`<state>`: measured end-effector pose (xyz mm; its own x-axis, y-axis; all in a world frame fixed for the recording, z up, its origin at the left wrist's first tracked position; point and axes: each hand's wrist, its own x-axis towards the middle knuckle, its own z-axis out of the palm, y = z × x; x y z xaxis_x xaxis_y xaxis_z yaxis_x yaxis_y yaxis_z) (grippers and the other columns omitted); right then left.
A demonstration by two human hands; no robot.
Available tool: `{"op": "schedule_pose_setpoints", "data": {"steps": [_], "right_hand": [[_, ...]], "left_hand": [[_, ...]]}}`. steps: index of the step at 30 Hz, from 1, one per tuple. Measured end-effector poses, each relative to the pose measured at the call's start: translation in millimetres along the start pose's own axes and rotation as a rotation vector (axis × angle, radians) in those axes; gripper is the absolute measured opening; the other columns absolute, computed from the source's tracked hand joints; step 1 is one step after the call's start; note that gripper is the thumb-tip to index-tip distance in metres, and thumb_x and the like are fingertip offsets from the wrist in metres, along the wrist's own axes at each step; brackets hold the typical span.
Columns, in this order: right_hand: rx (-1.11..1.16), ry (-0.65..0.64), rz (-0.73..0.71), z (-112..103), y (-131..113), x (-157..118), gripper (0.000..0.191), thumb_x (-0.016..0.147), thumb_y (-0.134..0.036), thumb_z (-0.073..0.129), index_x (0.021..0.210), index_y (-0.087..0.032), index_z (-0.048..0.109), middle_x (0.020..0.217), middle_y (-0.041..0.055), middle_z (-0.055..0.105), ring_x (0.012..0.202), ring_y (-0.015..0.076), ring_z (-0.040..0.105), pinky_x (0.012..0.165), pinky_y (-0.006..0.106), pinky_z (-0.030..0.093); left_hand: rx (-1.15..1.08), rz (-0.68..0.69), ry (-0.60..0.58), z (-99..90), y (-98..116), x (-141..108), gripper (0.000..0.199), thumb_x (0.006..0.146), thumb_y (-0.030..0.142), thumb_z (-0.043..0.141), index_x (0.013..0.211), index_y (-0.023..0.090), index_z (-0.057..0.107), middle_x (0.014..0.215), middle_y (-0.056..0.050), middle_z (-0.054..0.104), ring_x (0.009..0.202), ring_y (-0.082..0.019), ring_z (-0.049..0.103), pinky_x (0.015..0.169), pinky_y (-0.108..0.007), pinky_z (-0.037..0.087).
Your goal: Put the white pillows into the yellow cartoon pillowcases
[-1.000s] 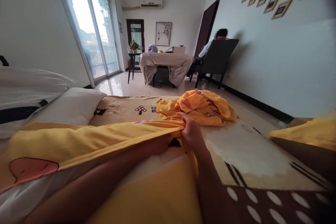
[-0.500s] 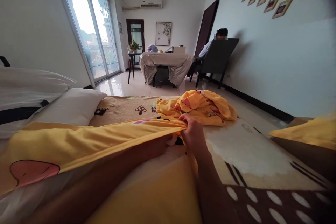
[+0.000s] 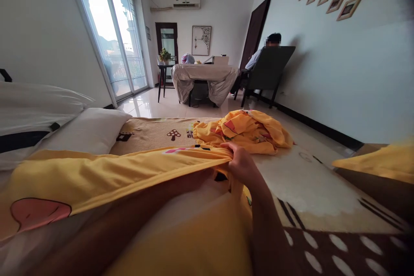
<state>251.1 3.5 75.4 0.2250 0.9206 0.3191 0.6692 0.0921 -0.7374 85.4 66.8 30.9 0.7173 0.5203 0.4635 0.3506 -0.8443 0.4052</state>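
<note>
My right hand (image 3: 243,163) is closed on the edge of a yellow cartoon-print fabric cover (image 3: 123,172), pinching its gathered corner. The cover's hem stretches taut from there toward the left. Under this raised edge, my left forearm (image 3: 142,202) reaches into the cover's opening. The fabric and shadow hide the fingers of my left hand, so their grip does not show. White, blurred material (image 3: 184,205) lies below the forearm, and more yellow cloth fills the near foreground. Just beyond my right hand lies a crumpled orange-yellow printed cloth (image 3: 255,131).
A beige patterned blanket (image 3: 152,129) covers the bed, with a white pillow (image 3: 86,129) at left. Yellow cloth (image 3: 381,164) hangs over a box at right. Farther off are a covered table (image 3: 207,71) and a person seated in a dark chair (image 3: 270,69).
My right hand has shifted slightly right and down with the cover's edge. My left hand has gone deeper out of sight under the fabric.
</note>
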Motion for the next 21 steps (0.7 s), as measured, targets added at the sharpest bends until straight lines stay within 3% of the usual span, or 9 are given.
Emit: {"op": "schedule_pose_setpoints", "data": {"steps": [3, 6, 8, 10, 13, 16, 21], "right_hand": [[-0.198, 0.098, 0.002, 3.5, 2.6, 0.4, 0.025, 0.056, -0.014, 0.051, 0.078, -0.017, 0.063, 0.077, 0.0065, 0.066, 0.076, 0.0204, 0.058, 0.07, 0.029, 0.041], [-0.07, 0.082, -0.047, 7.2, -0.1, 1.5, 0.019, 0.054, -0.015, 0.049, 0.069, -0.018, 0.061, 0.069, 0.0026, 0.062, 0.069, 0.0174, 0.055, 0.065, 0.026, 0.039], [0.226, -0.029, -0.061, 9.1, -4.2, 1.9, 0.025, 0.053, -0.016, 0.049, 0.074, -0.018, 0.062, 0.07, 0.001, 0.063, 0.07, 0.0169, 0.056, 0.064, 0.025, 0.041], [0.501, -0.097, -0.061, 12.0, -8.2, 2.4, 0.028, 0.054, -0.018, 0.05, 0.079, -0.017, 0.061, 0.073, 0.0002, 0.064, 0.07, 0.0163, 0.057, 0.064, 0.024, 0.043], [0.68, -0.074, -0.044, 18.3, -10.7, 3.7, 0.028, 0.054, -0.02, 0.052, 0.08, -0.018, 0.059, 0.072, -0.0009, 0.063, 0.065, 0.0132, 0.054, 0.057, 0.021, 0.04], [0.701, -0.066, -0.008, 22.4, -8.3, 5.7, 0.029, 0.053, -0.02, 0.05, 0.082, -0.019, 0.056, 0.068, -0.0017, 0.061, 0.058, 0.0115, 0.05, 0.05, 0.02, 0.035], [0.511, -0.008, -0.098, 19.6, -2.2, 6.9, 0.034, 0.052, -0.015, 0.044, 0.083, -0.019, 0.057, 0.072, -0.001, 0.06, 0.068, 0.014, 0.053, 0.057, 0.021, 0.04]], "left_hand": [[-0.039, 0.019, -0.074, -5.0, 5.2, 1.7, 0.03, 0.093, 0.035, 0.043, 0.116, 0.026, 0.061, 0.119, -0.003, 0.065, 0.11, -0.019, 0.059, 0.099, -0.037, 0.047], [-0.079, 0.142, -0.164, -13.1, 14.7, -3.3, 0.027, 0.092, 0.035, 0.047, 0.108, 0.026, 0.067, 0.127, -0.001, 0.062, 0.12, -0.019, 0.053, 0.108, -0.037, 0.04], [-0.038, 0.122, -0.071, -13.2, 17.5, -9.5, 0.033, 0.094, 0.037, 0.045, 0.119, 0.025, 0.062, 0.136, -0.002, 0.054, 0.128, -0.021, 0.047, 0.113, -0.04, 0.034], [0.049, 0.002, 0.105, -8.0, 15.0, -15.3, 0.042, 0.095, 0.039, 0.04, 0.132, 0.023, 0.053, 0.142, -0.006, 0.048, 0.133, -0.026, 0.042, 0.115, -0.048, 0.029], [0.126, -0.104, 0.254, 0.0, 8.4, -18.8, 0.045, 0.096, 0.039, 0.037, 0.136, 0.024, 0.049, 0.142, -0.008, 0.047, 0.134, -0.03, 0.04, 0.115, -0.054, 0.027], [0.132, 0.0, 0.172, -4.0, 11.3, -15.6, 0.043, 0.095, 0.037, 0.04, 0.136, 0.026, 0.049, 0.14, -0.005, 0.05, 0.133, -0.027, 0.042, 0.115, -0.048, 0.029], [0.118, 0.16, -0.005, -17.1, 29.7, -7.5, 0.037, 0.094, 0.023, 0.039, 0.126, 0.022, 0.056, 0.14, -0.006, 0.05, 0.131, -0.026, 0.044, 0.115, -0.046, 0.03]]}}
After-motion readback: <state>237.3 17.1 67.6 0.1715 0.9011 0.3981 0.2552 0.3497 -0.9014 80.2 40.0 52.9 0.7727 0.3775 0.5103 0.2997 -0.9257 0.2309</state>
